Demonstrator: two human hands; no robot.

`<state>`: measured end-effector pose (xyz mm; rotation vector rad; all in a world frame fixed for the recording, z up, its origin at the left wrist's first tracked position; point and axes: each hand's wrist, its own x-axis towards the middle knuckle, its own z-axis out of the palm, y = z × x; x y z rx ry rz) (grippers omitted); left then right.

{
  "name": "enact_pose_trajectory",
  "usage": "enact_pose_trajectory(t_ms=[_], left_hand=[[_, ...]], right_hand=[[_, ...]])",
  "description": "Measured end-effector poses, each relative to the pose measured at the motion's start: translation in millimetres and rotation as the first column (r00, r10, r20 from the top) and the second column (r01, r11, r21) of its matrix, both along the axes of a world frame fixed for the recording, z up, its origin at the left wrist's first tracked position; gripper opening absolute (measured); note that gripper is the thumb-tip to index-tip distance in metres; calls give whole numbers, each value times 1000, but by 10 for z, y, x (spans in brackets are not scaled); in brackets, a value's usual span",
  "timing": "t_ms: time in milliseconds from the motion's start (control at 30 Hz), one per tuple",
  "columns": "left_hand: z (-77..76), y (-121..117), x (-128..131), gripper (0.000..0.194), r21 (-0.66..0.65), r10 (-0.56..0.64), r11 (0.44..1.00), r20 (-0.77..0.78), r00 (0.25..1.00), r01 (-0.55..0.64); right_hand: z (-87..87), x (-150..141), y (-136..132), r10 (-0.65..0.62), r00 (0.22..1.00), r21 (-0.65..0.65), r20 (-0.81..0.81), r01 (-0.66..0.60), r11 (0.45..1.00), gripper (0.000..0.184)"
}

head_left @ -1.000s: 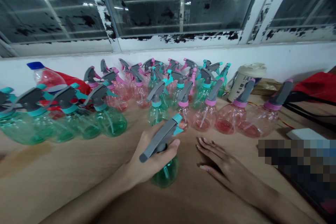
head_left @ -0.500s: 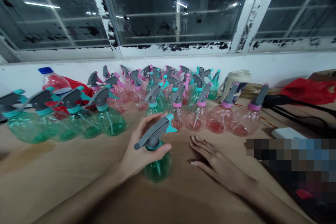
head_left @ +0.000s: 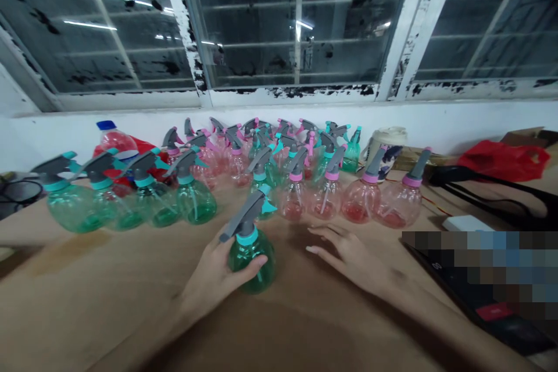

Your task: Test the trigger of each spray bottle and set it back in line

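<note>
A green spray bottle (head_left: 253,256) with a turquoise collar and a grey trigger head stands upright on the table in front of me. Wrapped round its left side is my left hand (head_left: 218,273), the thumb lying across the front and the other fingers hidden behind. My right hand (head_left: 349,256) is to the right of the bottle, apart from it, low over the tabletop with fingers stretched out and nothing held. Just beyond it stand pink spray bottles, the closest being one (head_left: 325,197) with a pink collar.
Several green spray bottles (head_left: 196,203) line the left, with more pink and green ones crowded behind. A white cup (head_left: 387,142), a red bag (head_left: 501,160), black straps (head_left: 483,189) and a white box (head_left: 466,224) lie right. Windows (head_left: 288,23) rise behind the table (head_left: 143,285).
My left hand has slid from the neck of the green spray bottle down to its body. My right hand has shifted slightly left. The camera view has moved a little.
</note>
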<state>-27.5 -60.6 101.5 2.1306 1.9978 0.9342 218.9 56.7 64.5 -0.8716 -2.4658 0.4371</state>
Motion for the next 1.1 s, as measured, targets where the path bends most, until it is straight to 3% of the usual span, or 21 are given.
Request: enact_pose_trajectory(t_ms=[133, 300, 467, 667, 900, 1100], left_hand=[[-4, 14, -337, 44, 110, 140, 986, -125, 982, -127], [39, 174, -642, 54, 165, 232, 965, -163, 959, -205], [106, 391, -699, 60, 140, 266, 959, -145, 953, -246], [136, 609, -729, 77, 118, 258, 963, -120, 959, -244], [214, 773, -727, 77, 84, 279, 960, -148, 949, -269], [270, 841, -757, 77, 60, 308, 951, -215, 927, -302]], right_hand=[[309, -311, -13, -27, 998, -27, -60, 25, 999, 35], [516, -815, 71, -125, 988, -53, -94, 120, 991, 56], [492, -1233, 243, -210, 967, -58, -144, 204, 977, 73], [444, -1438, 415, -255, 951, -79, -173, 244, 966, 88], [449, -1535, 490, -302, 943, -79, -136, 294, 953, 66], [524, -1507, 426, -286, 954, -89, -88, 279, 956, 63]])
